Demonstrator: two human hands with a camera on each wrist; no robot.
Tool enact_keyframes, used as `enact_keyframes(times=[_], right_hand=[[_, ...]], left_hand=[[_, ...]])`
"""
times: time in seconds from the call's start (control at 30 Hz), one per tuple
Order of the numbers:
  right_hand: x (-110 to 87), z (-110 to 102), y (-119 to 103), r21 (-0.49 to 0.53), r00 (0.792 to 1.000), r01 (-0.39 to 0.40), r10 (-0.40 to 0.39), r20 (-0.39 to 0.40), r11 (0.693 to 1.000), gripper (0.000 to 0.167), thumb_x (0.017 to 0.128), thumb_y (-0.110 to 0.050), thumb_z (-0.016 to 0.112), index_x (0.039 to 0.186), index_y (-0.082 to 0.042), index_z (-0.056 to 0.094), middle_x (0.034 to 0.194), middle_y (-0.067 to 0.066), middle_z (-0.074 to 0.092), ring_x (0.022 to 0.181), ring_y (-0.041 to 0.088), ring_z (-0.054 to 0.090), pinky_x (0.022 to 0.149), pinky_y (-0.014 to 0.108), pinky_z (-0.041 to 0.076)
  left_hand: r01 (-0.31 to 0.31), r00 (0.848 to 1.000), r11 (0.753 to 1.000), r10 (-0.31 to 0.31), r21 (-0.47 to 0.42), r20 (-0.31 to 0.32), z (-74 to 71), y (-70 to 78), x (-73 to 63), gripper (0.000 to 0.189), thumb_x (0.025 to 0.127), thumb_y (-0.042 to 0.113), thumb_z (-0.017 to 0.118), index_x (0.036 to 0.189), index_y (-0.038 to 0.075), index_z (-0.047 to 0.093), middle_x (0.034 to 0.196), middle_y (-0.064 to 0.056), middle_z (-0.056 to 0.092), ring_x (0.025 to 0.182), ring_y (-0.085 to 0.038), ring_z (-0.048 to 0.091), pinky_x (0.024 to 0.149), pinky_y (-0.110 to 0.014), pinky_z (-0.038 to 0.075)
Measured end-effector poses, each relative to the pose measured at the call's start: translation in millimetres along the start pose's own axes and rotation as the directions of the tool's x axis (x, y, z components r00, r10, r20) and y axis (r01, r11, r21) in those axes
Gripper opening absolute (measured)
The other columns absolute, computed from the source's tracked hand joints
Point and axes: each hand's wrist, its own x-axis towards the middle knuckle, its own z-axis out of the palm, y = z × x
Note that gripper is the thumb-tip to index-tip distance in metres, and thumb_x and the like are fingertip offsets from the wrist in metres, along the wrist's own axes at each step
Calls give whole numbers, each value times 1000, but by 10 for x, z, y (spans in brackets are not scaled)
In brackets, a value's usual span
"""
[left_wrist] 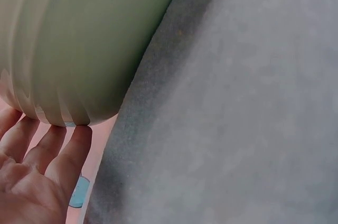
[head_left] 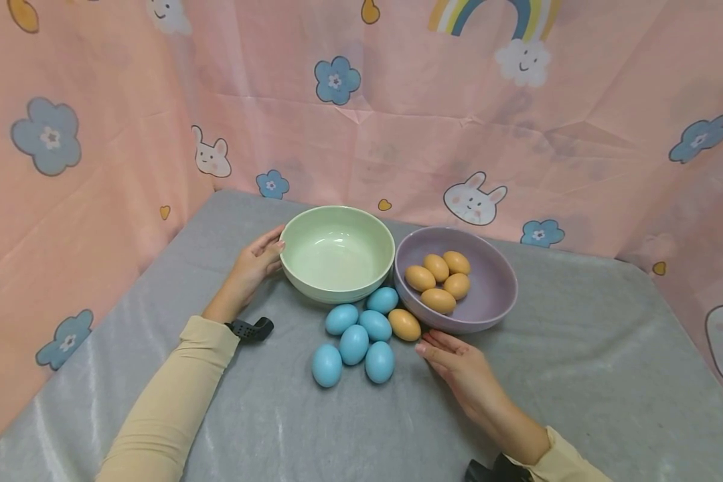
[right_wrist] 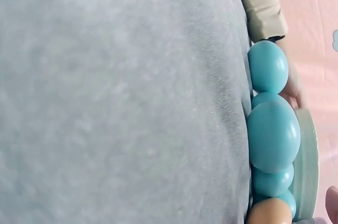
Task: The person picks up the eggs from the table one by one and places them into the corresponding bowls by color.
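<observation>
A light green bowl stands at the back middle, its inside bare. My left hand touches its left outer wall, with the fingers fairly straight in the left wrist view. Beside it on the right is a purple bowl holding several orange-yellow eggs. My right hand lies at the front of the purple bowl, fingers extended and nothing held. Close to its fingertips a single orange-yellow egg rests on the cloth. Several blue eggs cluster in front of the green bowl.
Grey cloth covers the table. A pink curtain printed with flowers and rabbits hangs behind and at both sides. Each wrist wears a black band. The two bowls stand close side by side.
</observation>
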Motion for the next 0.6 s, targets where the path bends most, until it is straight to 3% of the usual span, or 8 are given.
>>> enact_keyframes(times=[0.6], right_hand=[[37,46,16,-26,1000,7,-6,26,1000,71,98,-12,60,152,13,22,160,28,26,148,33,31,122,47,27]], left_hand=[[-6,1000,1000,6,-12,-2,7,2,-3,55,105,25,50,156,11,32,161,-8,36,144,-25,41,97,-14,53]])
